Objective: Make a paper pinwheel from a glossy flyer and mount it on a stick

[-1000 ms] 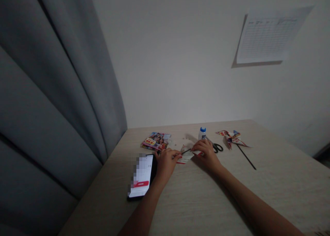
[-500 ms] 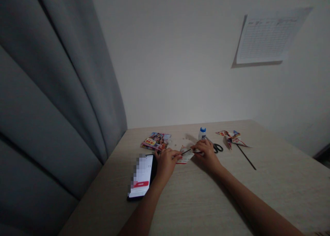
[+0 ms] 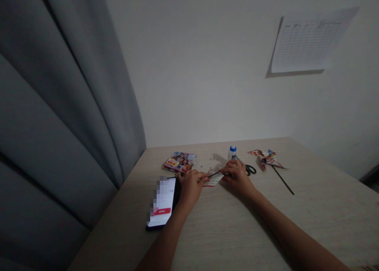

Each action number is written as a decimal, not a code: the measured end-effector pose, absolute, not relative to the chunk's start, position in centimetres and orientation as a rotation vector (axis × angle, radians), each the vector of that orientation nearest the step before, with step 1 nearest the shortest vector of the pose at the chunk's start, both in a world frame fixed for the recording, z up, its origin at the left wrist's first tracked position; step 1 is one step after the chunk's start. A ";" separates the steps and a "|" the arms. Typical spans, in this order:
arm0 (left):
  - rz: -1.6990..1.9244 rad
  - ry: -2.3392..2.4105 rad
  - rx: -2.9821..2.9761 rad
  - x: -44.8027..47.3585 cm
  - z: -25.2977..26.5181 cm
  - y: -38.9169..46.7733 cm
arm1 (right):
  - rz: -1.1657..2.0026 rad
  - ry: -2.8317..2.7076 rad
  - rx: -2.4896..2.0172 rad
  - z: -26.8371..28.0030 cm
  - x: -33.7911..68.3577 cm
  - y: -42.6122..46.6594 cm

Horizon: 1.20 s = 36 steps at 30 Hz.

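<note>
A thin dark stick [image 3: 213, 174] runs between my two hands, just above the table. My left hand [image 3: 192, 183] is closed on the stick's left part, fingers pinched. At its other end, my right hand [image 3: 237, 175] pinches the stick, with fingertips partly hidden. Under and between the hands is a piece of printed paper [image 3: 212, 181] with a red edge; whether the right fingers also grip it is unclear. Close behind my right hand stand a white glue bottle [image 3: 232, 153] with a blue cap and scissors [image 3: 251, 169] with black handles, partly covered by the hand.
A lit phone [image 3: 161, 204] lies beside my left wrist. Folded colourful leaflets [image 3: 180, 162] sit behind the left hand. A paper pinwheel [image 3: 268, 158] on a dark stick lies to the right. A grey curtain [image 3: 89, 85] borders the table's left side; a printed sheet [image 3: 303, 44] hangs on the wall.
The printed paper between my hands has shifted and tilted slightly. My right fingers have moved a little along the stick's end. Everything else stays in place.
</note>
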<state>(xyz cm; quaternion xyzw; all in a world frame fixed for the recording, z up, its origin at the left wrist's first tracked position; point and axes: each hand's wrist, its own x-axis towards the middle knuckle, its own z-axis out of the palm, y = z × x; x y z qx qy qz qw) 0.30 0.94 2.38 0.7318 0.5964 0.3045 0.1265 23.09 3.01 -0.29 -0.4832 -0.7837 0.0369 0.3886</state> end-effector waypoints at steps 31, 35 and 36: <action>0.837 1.662 2.129 0.1 3.2 1.0 | 0.179 -2.008 -1.298 0.8 23.4 2.7; 0.798 1.617 2.139 0.0 4.2 0.8 | 0.238 -2.030 -1.300 2.3 23.7 2.5; 0.791 1.605 2.146 -0.1 4.5 0.8 | 0.280 -2.028 -1.304 2.8 23.8 2.4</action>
